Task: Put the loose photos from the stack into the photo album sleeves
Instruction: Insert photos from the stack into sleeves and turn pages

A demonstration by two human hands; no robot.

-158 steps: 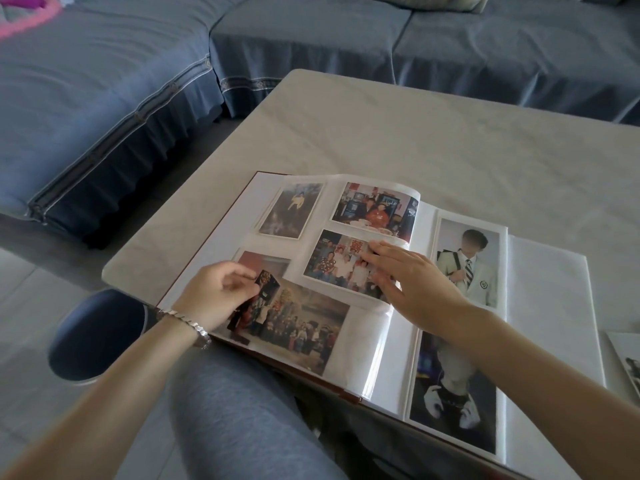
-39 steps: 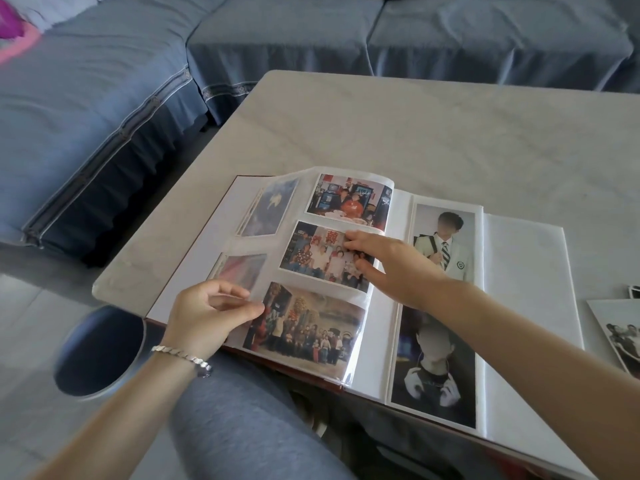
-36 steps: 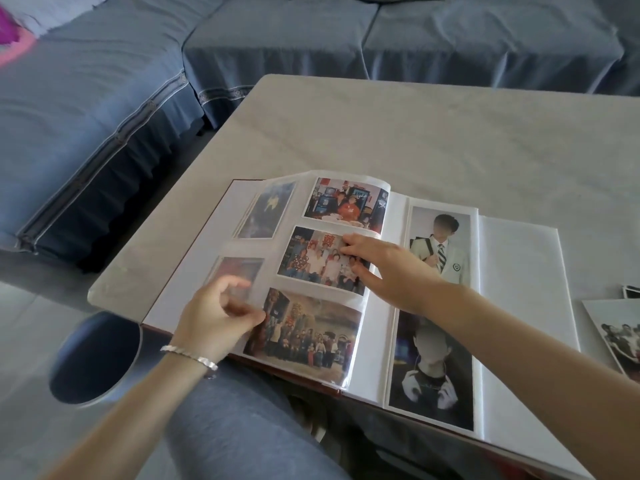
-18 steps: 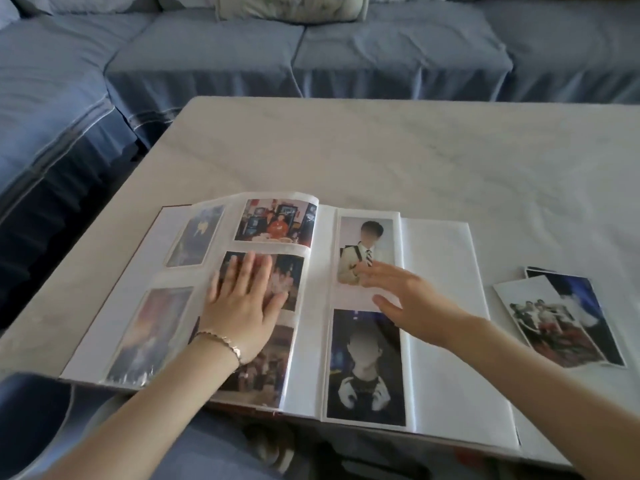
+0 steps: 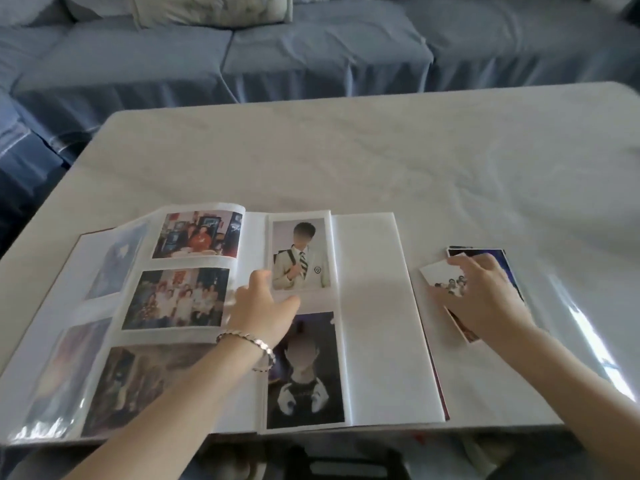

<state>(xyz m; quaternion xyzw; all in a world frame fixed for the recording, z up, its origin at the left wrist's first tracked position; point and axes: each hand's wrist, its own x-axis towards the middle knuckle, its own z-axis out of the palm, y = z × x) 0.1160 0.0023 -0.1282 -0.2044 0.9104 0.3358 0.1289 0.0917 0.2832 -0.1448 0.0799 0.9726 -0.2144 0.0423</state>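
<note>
The photo album [image 5: 374, 306] lies open on the table in front of me. Its raised left page [image 5: 194, 261] holds three landscape group photos. The right page carries two portrait photos [image 5: 300, 254] beside an empty white column. My left hand [image 5: 263, 313], with a bracelet at the wrist, rests flat near the album's spine, fingers apart. The stack of loose photos [image 5: 443, 277] lies on the table right of the album. My right hand [image 5: 485, 296] lies on top of that stack, fingers spread over the top photo; whether it grips the photo I cannot tell.
The pale marble-look table [image 5: 346, 161] stretches away behind the album. A blue sofa [image 5: 311, 53] with a light cushion [image 5: 211, 8] wraps around the far and left sides. A shiny clear sheet [image 5: 585, 323] glints at the table's right.
My right hand left the album's right page and moved right onto the loose stack. My left hand slid from the left page's photos toward the spine. The view has shifted right.
</note>
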